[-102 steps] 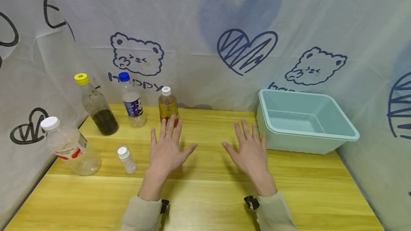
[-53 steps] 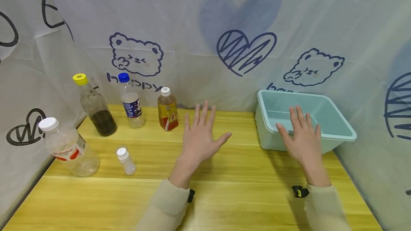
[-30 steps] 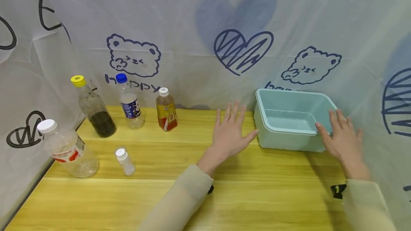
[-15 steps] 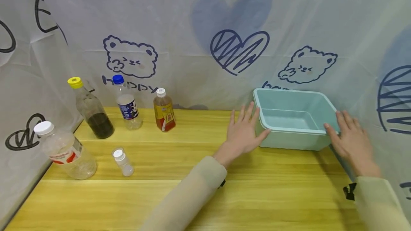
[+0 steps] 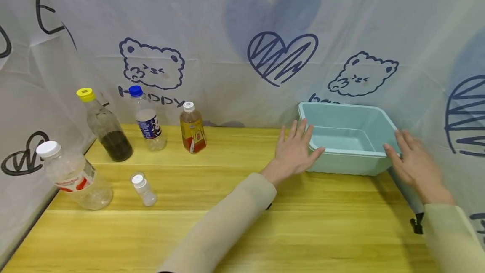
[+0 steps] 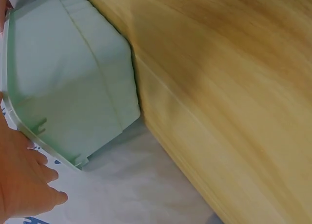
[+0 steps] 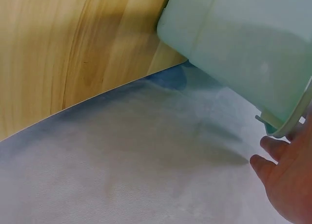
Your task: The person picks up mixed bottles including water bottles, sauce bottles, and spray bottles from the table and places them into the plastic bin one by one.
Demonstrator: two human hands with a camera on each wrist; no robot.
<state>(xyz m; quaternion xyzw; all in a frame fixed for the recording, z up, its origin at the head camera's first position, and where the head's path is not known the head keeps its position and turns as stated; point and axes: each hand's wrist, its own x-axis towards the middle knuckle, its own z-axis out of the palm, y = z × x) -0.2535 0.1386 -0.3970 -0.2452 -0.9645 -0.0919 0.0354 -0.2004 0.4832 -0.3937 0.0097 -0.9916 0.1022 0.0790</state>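
And here's the table beneath both hands, the tub on it, right between them! Four bottles stand well off left of the left hand, whose spread fingers meet the tub's near side, gripping nothing; the right hand, fingers extended, is at the opposite rim, grip unclear. Smallest, leftward: the vial.
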